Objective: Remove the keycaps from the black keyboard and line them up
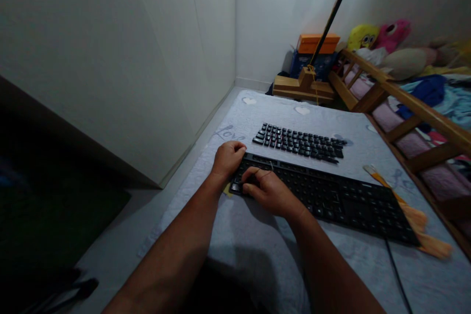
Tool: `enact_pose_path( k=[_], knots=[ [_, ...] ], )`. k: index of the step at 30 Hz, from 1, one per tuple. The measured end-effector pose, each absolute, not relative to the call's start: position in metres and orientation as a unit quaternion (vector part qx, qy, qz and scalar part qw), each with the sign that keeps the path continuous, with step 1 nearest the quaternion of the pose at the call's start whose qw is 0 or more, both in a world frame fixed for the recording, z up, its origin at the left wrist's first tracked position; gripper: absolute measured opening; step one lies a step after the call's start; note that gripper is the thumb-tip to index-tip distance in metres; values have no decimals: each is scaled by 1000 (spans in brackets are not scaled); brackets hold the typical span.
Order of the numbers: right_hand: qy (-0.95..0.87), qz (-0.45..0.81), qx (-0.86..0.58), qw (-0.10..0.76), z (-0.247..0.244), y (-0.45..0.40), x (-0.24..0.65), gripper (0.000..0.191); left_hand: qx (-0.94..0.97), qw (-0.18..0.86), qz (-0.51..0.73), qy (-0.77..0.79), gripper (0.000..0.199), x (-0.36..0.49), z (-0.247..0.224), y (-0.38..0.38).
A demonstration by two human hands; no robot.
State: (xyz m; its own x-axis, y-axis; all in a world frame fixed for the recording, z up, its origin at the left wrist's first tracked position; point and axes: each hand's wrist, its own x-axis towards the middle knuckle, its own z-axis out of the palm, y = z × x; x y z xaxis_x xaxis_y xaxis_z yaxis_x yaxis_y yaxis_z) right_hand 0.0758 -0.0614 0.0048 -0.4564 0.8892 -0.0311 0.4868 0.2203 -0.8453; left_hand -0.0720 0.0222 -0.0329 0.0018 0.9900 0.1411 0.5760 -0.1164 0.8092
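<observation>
A black keyboard (331, 198) lies at a slant on the pale patterned cloth, many of its key positions without caps. My left hand (227, 159) is closed around its upper left corner. Over the left end of the keys, my right hand (265, 189) has its fingers bent in a pinch near a remaining keycap (235, 187). A thin wire-like piece (271, 166) shows just above the right knuckles; what the fingertips hold is hidden. Behind the keyboard, loose black keycaps (300, 142) are laid out in rows.
A brush (372, 172) and an orange cloth (436, 245) lie by the keyboard's right end. Its cable (397, 274) runs toward me. White cabinet doors (165, 59) rise at left, a wooden bed rail (415, 103) at right. A pole on a wooden base (303, 86) stands behind.
</observation>
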Motion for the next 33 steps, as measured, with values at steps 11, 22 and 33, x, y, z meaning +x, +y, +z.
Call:
enact_pose_path(
  k=[11,22,33],
  knots=[
    [-754,385,-468,253,6,-59,72,6,648,285,368,602,21,-71,-32,21],
    [-779,342,-467,241,2,-62,67,7,649,284,366,603,21,-72,-33,21],
    [-793,289,-468,261,-1,-67,61,4,650,283,377,596,21,-71,-34,22]
  ],
)
